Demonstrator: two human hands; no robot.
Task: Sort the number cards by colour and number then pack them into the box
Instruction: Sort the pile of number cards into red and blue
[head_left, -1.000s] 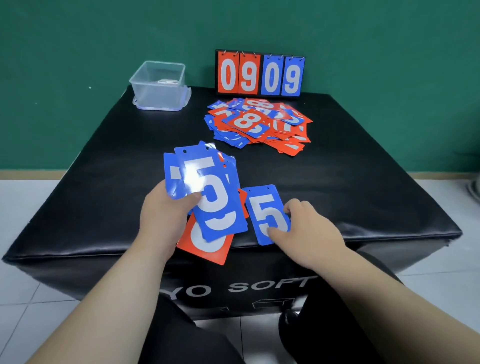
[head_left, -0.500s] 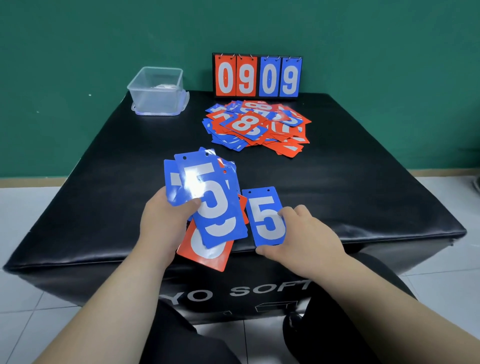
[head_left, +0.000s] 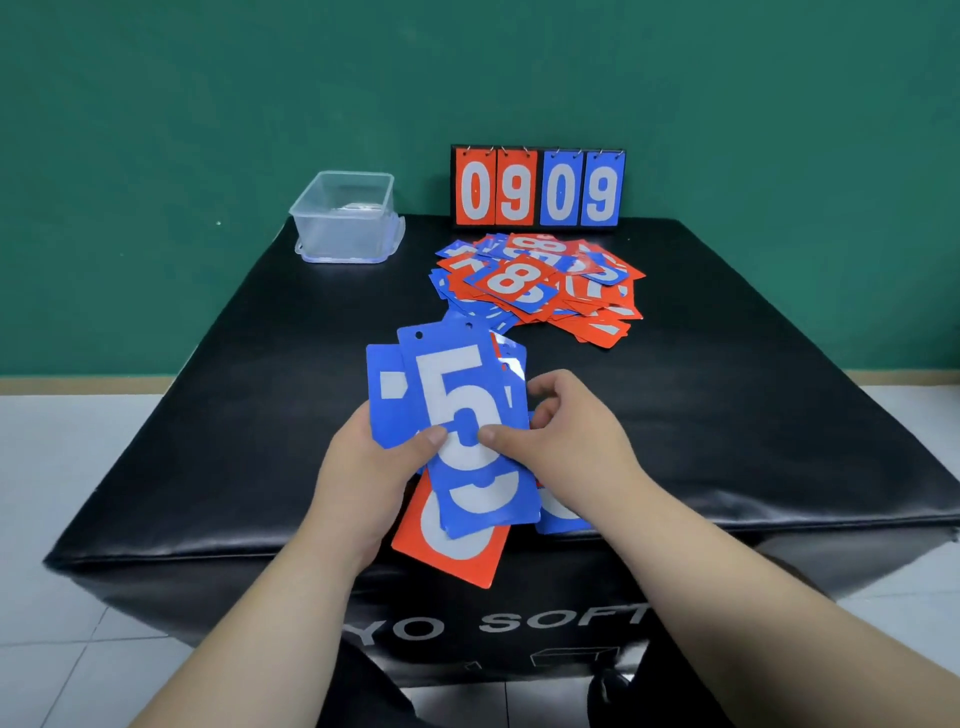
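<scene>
My left hand grips a fanned stack of cards, with a blue 5 on top and a red card sticking out below. My right hand pinches the right edge of that same stack, thumb on the top blue 5. A blue card lies on the table under my right wrist, mostly hidden. A loose heap of red and blue number cards lies further back. The clear plastic box stands at the back left.
A flip scoreboard reading 09 in red and 09 in blue stands at the back edge of the black padded table. Green wall behind, tiled floor on both sides.
My right hand left the blue 5 card lying on the table and moved up and left to the stack held in my left hand, now pinching it.
</scene>
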